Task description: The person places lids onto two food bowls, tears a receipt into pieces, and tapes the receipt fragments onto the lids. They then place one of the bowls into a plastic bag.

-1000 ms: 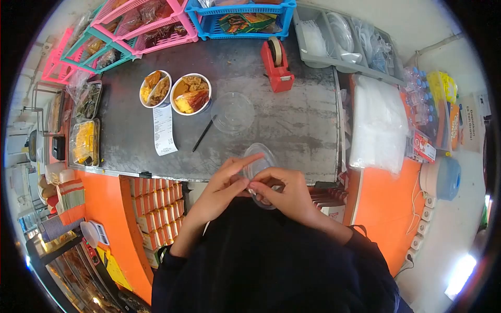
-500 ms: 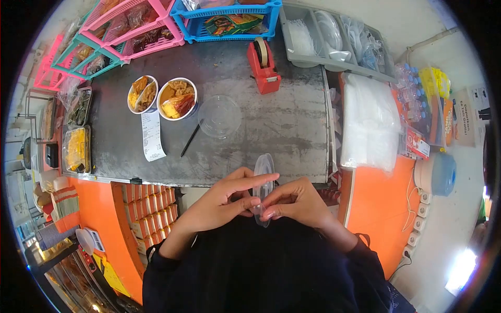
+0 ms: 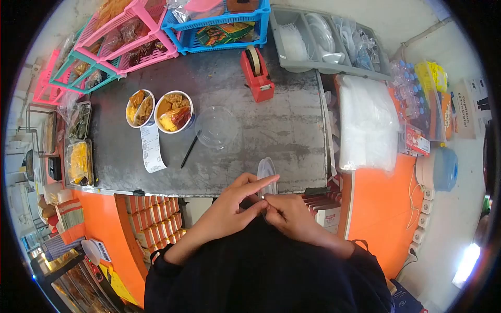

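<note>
Both my hands meet close to my body, at the near edge of the grey counter (image 3: 292,130). They hold a clear plastic lid (image 3: 266,171) on edge, its top sticking up above my fingers. My left hand (image 3: 235,206) pinches its lower part, forefinger stretched along it. My right hand (image 3: 287,213) grips the same lower rim from the other side. A second clear lid (image 3: 215,127) lies flat on the counter. Beside it stand two filled food bowls, a larger bowl (image 3: 174,111) and a smaller bowl (image 3: 140,108).
A receipt (image 3: 151,148) and a black pen (image 3: 190,149) lie near the bowls. A red tape dispenser (image 3: 255,74) stands further back. Coloured baskets (image 3: 135,36) and a grey tray of plasticware (image 3: 323,39) line the back. Plastic bags (image 3: 368,122) lie at the right.
The lid turned from roughly flat to standing on edge. My hands drew together lower on it and closer to my body; my view shifted slightly.
</note>
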The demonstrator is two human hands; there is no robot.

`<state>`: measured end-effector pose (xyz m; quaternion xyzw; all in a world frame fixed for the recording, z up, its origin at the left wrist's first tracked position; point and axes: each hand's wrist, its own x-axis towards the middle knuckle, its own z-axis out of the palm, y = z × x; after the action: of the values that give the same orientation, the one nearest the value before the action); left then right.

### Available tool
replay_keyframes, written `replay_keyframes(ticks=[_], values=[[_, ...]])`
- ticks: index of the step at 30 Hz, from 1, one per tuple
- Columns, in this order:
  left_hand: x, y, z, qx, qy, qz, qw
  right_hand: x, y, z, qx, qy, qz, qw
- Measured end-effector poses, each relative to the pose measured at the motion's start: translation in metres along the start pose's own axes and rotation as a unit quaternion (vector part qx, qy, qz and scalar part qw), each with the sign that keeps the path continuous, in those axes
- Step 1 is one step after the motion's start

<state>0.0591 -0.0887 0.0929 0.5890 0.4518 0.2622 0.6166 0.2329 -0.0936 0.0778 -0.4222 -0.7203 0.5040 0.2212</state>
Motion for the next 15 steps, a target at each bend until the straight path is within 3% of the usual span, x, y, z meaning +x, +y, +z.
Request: replay_keyframes(ticks=[7,9,15], values=[[0.003,-0.013,0.009,0.020,0.047,0.017,0.999,-0.004,0.014,0.028,0.210,0.057,0.109,0.970],[0.002,-0.012,0.010,-0.054,0.058,-0.031,0.996,-0.003,0.015,0.026,0.234,0.038,0.113,0.965],[-0.003,-0.023,0.015,-0.032,0.079,-0.017,0.996,-0.007,0.023,0.031,0.234,0.013,0.091,0.968]])
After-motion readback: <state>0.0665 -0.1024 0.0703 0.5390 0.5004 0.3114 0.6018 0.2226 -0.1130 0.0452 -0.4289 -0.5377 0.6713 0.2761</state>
